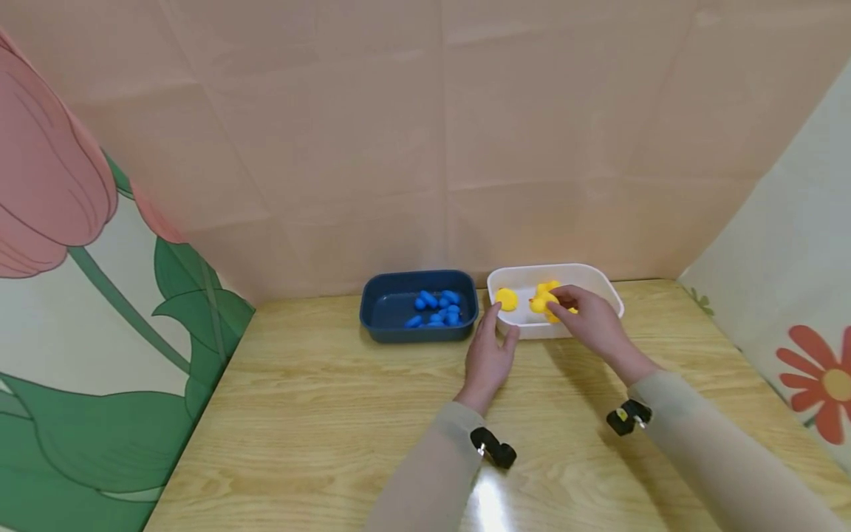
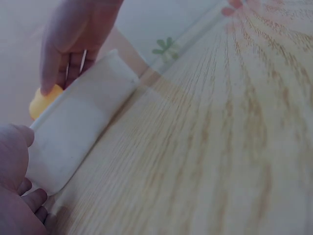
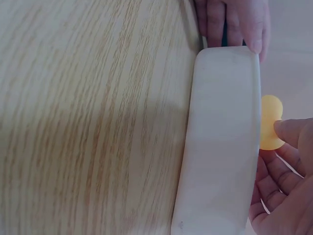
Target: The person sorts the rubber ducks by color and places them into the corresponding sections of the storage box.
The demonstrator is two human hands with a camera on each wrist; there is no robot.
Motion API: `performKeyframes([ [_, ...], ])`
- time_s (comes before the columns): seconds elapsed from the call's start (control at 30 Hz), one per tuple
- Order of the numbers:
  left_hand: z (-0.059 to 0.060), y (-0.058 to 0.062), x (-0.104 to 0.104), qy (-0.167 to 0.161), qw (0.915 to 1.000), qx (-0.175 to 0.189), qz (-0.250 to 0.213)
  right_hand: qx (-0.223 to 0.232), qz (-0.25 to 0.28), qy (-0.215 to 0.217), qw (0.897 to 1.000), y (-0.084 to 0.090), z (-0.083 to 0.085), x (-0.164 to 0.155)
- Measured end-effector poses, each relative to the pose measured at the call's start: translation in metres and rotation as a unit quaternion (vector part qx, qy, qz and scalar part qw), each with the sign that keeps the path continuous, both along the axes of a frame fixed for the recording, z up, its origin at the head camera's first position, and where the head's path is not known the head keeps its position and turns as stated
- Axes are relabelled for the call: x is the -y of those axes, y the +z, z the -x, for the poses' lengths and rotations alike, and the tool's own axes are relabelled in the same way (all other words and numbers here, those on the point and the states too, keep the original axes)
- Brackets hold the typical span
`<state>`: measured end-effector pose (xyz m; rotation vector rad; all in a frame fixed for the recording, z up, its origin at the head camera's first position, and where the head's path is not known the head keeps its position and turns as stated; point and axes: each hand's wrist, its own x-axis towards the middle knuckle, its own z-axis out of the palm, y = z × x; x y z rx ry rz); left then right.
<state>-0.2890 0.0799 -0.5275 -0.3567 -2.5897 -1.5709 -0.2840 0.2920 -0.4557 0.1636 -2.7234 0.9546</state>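
Observation:
Over the white bin (image 1: 564, 332), my right hand (image 1: 590, 319) pinches a yellow toy duck (image 3: 270, 125) between thumb and fingers. The duck shows just above the near rim in both wrist views. More yellow toys lie in the bin, one of them a round yellow toy (image 1: 507, 298) at its left end; the hand partly hides the others. My left hand (image 1: 488, 360) rests at the bin's near left corner. Its thumb lies at the rim and its extended fingers reach along the outside of the left end, in the gap beside the dark blue bin (image 1: 419, 335).
Several small blue rounded toys (image 1: 435, 319) lie in the right part of the dark blue bin. Both bins stand side by side at the back of the wooden table (image 1: 299, 414), close to a beige covered wall (image 1: 346, 148). A flowered panel (image 1: 804, 295) bounds the right side.

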Motion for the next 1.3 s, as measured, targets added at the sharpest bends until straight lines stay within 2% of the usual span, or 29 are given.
performKeyframes([
  [0.2, 0.0, -0.001, 0.0, -0.001, 1.0, -0.006, -0.004, 0.023, -0.019, -0.005, 1.0, -0.004, 0.007, 0.001],
  [0.43, 0.001, -0.001, -0.002, 0.001, 1.0, 0.008, -0.002, 0.032, -0.03, -0.01, 0.999, -0.01, 0.012, -0.001],
  [0.67, 0.0, -0.002, -0.001, -0.002, 1.0, 0.002, -0.006, 0.036, -0.032, -0.014, 0.999, -0.013, 0.014, 0.001],
  [1.3, 0.002, -0.002, 0.001, -0.004, 1.0, -0.007, -0.005, 0.006, -0.031, -0.006, 0.999, -0.013, 0.011, 0.003],
])
